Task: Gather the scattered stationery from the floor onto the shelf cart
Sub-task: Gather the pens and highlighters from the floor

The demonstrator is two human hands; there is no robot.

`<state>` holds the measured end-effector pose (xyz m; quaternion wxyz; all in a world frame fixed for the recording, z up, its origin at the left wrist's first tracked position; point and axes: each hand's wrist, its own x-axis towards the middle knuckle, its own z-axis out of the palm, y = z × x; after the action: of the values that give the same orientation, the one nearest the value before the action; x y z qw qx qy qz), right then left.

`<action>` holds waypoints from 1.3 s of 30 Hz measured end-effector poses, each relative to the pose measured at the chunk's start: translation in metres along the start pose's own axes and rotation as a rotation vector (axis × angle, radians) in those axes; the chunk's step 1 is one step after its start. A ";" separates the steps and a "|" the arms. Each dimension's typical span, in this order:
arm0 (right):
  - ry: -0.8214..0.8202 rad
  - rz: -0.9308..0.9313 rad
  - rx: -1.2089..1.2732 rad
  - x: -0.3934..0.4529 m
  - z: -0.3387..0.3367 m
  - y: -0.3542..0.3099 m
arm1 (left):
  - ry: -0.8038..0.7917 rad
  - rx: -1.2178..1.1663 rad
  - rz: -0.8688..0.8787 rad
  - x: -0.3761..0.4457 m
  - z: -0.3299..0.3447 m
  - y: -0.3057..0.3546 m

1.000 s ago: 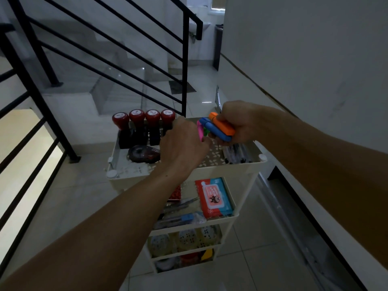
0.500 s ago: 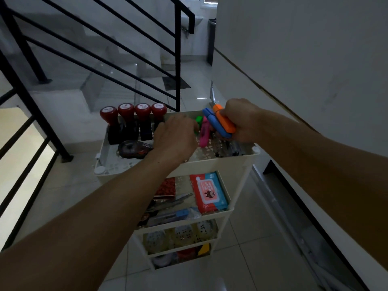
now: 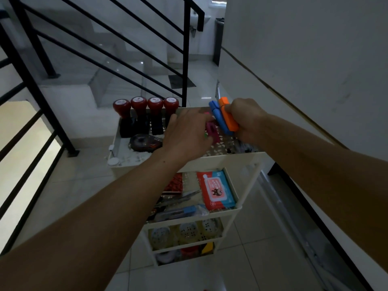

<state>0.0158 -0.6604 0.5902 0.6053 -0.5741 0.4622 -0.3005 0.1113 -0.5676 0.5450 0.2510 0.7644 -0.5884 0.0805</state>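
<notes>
Head view, the only one. The right hand (image 3: 245,120) grips two markers, a blue marker (image 3: 219,119) and an orange marker (image 3: 227,116), side by side in its curled fingers, their caps sticking out up and left of the knuckles. It holds them over the far right part of the cart (image 3: 231,159), probably as a bundle the other hand can draw from one at a time. The left hand (image 3: 186,133) reaches over the top tray with its fingers bent down at a pink marker (image 3: 212,132), which lies just under and right of its fingertips, on or just above the perforated tray floor. Whether those fingers pinch the pink marker or have let it go cannot be told; the hand hides the contact. My guess is that it is being set down flat so it will not roll.

Left of the left fingers stand four red-capped stamps (image 3: 146,114) in a row at the tray's back, a tape dispenser (image 3: 144,142) in front of them. Below the hands, the second shelf holds a wipes pack (image 3: 216,191) and pens; lower shelves hold round tape rolls.

The cart stands on pale glossy floor tiles (image 3: 63,185), close beside a white wall (image 3: 304,49) right of the right hand. A black railing (image 3: 185,59) and stairs lie beyond the fingers. The light is dim.
</notes>
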 end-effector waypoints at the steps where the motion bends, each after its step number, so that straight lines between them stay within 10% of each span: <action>1: 0.038 0.004 0.002 0.005 0.000 0.003 | -0.016 -0.003 -0.012 0.001 0.000 -0.001; 27: -0.248 0.031 0.054 -0.007 0.001 -0.005 | 0.016 -0.282 -0.184 -0.001 -0.006 0.003; 39: -0.069 -0.134 -0.359 0.007 0.000 -0.013 | 0.032 -0.001 -0.312 -0.008 -0.006 0.001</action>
<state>0.0209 -0.6690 0.6016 0.4872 -0.7123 0.4480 -0.2333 0.1088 -0.5581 0.5470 0.2702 0.8452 -0.4582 0.0527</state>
